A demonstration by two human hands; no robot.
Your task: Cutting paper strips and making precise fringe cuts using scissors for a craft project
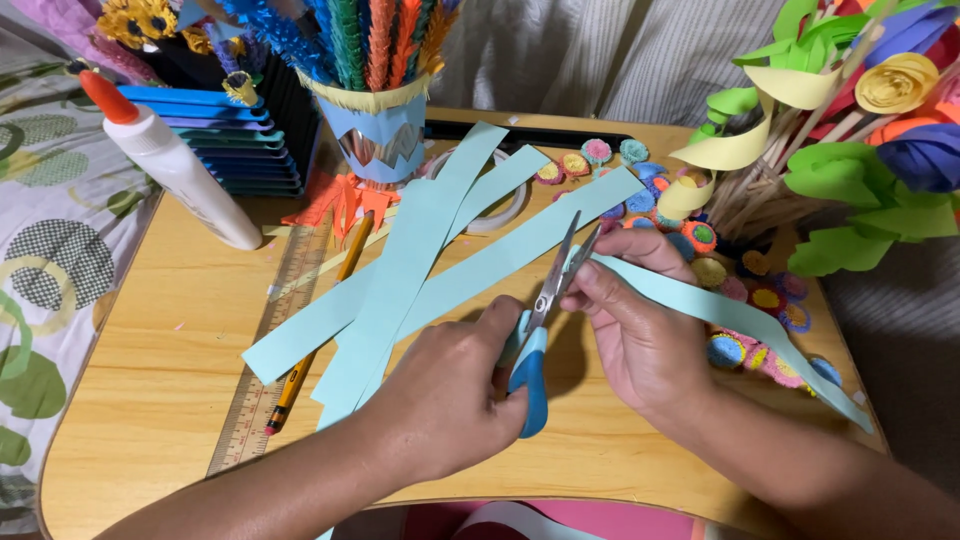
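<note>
Spreading across most of the view, the wooden worktop point(160, 390) carries everything else, and places here are given from the scissors point(540, 320) near its middle. To the left of the scissors several cut strips point(420, 260) of pale blue paper lie fanned and overlapping, with a wooden ruler point(265, 370) and a yellow pencil point(315, 345) farther left, partly under them. Far to the upper left of the scissors a white glue bottle point(175, 170) with an orange tip lies tilted, and above them stands a blue paper-covered cup point(378, 130) full of fringed sticks. To the upper right of the scissors a bunch of paper flowers point(850, 130) leans in, and small rolled paper discs point(720, 270) are scattered right of the blades. The left hand point(450, 390) is closed around the blue handles of the scissors, whose blades stand open. The right hand point(640, 330), just right of the blades, pinches one long paper strip point(740, 320) between thumb and fingers, its end lying between the blades.
</note>
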